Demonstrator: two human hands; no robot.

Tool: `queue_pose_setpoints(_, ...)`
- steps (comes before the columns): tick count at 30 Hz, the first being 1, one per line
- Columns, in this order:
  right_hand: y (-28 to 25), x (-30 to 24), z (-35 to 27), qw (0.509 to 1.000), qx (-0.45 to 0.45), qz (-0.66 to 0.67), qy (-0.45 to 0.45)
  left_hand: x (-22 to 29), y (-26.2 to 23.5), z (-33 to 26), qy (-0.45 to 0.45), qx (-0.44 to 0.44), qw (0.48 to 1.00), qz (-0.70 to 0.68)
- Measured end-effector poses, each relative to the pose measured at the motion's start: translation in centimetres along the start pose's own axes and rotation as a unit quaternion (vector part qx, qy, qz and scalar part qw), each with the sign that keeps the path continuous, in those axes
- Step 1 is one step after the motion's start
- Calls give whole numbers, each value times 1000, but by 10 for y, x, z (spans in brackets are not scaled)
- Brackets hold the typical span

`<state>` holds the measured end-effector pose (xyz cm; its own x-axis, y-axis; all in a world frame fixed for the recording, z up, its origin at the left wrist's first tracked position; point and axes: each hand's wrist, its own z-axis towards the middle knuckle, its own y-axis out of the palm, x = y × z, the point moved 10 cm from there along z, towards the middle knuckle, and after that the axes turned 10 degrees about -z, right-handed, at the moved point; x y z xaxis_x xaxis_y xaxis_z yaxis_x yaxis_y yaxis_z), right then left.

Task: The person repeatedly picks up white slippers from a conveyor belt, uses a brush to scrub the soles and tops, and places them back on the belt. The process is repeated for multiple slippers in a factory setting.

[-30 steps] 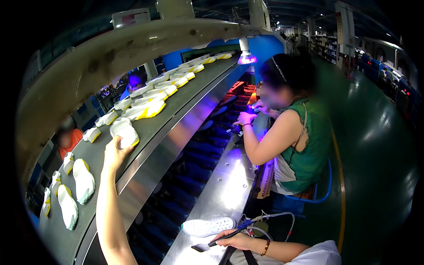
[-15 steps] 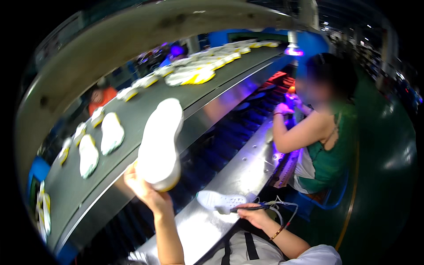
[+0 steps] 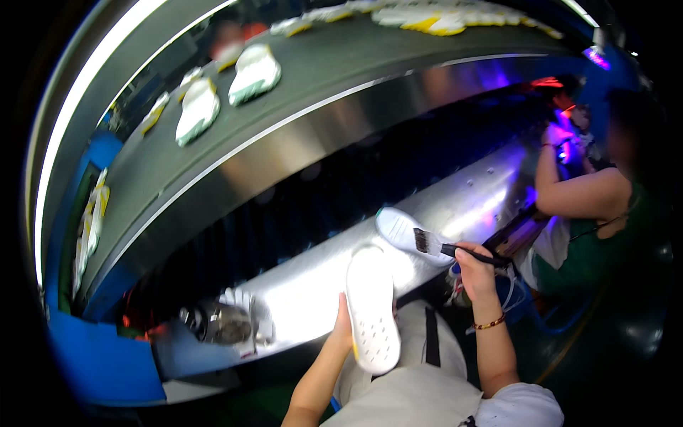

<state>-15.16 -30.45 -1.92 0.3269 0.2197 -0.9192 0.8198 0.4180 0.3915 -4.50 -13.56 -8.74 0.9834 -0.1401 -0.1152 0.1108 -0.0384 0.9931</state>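
My left hand point(image 3: 344, 326) is closed around the edge of a white shoe sole point(image 3: 373, 306), held low in front of my body. Small oval holes show in the sole's near half, and a bit of yellow shows at its left edge. In my right hand point(image 3: 475, 269) is a black-handled brush point(image 3: 449, 249); its dark, pale-tipped bristles point left. Behind the bristles, a second white sole piece point(image 3: 398, 225) with a green tip rests on the metal ledge, partly covered by the brush. Whether the bristles touch it I cannot tell.
A curved conveyor belt point(image 3: 306, 85) carries several white and yellow soles point(image 3: 256, 75). Below it runs a shiny metal ledge point(image 3: 313, 306), with a clear, dark-topped container point(image 3: 226, 324) at its left end. On the right a co-worker in green point(image 3: 590, 263) sits under purple light.
My left hand has brought the sole down from beside the belt to in front of my body. The view has swung, and the brush still stays by the sole piece on the ledge.
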Motion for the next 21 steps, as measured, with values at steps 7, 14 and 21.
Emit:
queue_pose_setpoints(7,95,41,-1,973,-170,-114,104,20,36,1,162,21,982,92)
queue_pose_setpoints(14,146,29,28,947,-218,-235,30,29,17,-3,264,113,956,55)
queue_pose_setpoints(21,202,-9,-37,832,-283,-402,-258,68,17,-18,350,173,915,103)
